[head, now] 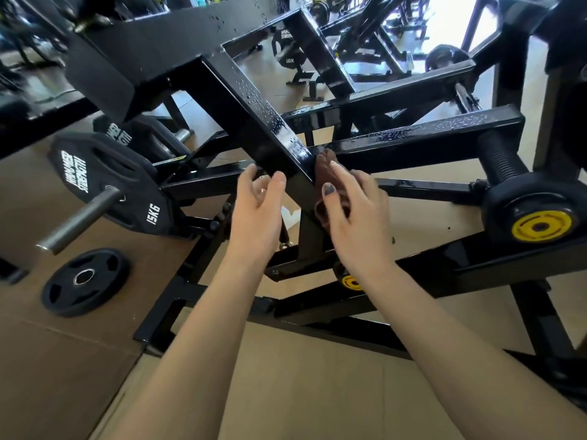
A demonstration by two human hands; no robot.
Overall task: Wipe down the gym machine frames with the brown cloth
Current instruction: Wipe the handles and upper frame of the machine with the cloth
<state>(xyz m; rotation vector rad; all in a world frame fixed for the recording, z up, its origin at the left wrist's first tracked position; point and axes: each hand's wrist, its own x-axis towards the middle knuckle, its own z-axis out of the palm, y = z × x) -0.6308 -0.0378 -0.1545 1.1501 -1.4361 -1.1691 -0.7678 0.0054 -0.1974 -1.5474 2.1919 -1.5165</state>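
Right hand (355,217) grip pinched the brown cloth (325,182) against the diagonal frame beam (254,103), left hand (259,204) spread beside it; droplets across upper beams suggested most wiping remained.

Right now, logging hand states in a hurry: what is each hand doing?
Left hand: open, fingers relaxed, holding nothing, beside the black frame bar.
Right hand: presses the brown cloth against that bar.
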